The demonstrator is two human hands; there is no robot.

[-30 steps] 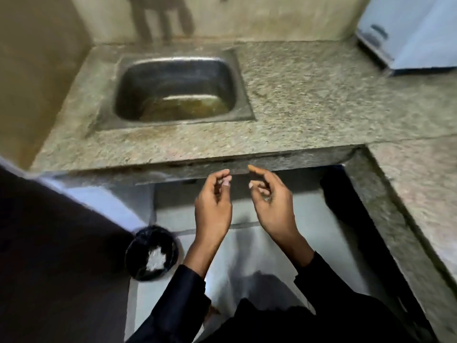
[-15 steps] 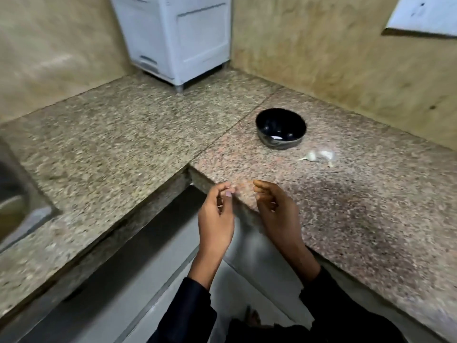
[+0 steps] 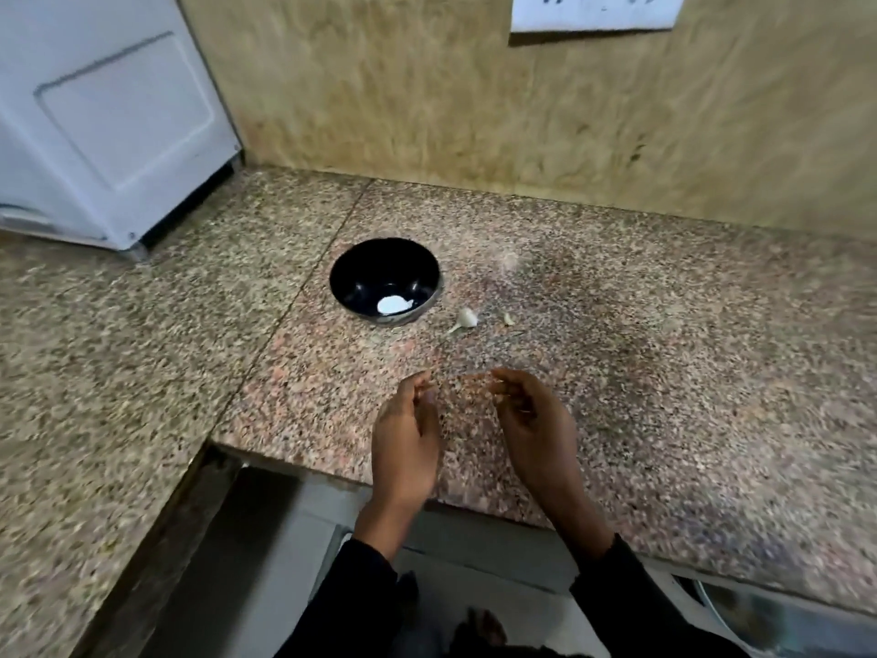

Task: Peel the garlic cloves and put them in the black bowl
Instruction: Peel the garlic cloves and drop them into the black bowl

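Observation:
The black bowl [image 3: 357,273] stands on the granite counter [image 3: 664,372] with one white peeled clove [image 3: 393,304] in its bottom. Just right of the bowl lie an unpeeled garlic clove [image 3: 466,319] and a smaller garlic piece [image 3: 508,318]. My left hand [image 3: 405,434] and my right hand [image 3: 531,420] hover side by side over the counter's front part, below the cloves. Both have loosely curled fingers, and I see nothing held in either. The frame is blurred by motion.
A white appliance [image 3: 109,116] stands at the back left on the counter. A tiled wall with a white switch plate [image 3: 593,11] rises behind. The counter's front edge runs under my wrists, with floor below and a metal vessel [image 3: 783,619] at the bottom right.
My view has swung right from the sink and the floor bin to the counter with the bowl. Both hands kept their pose and now hover over the counter instead of the gap.

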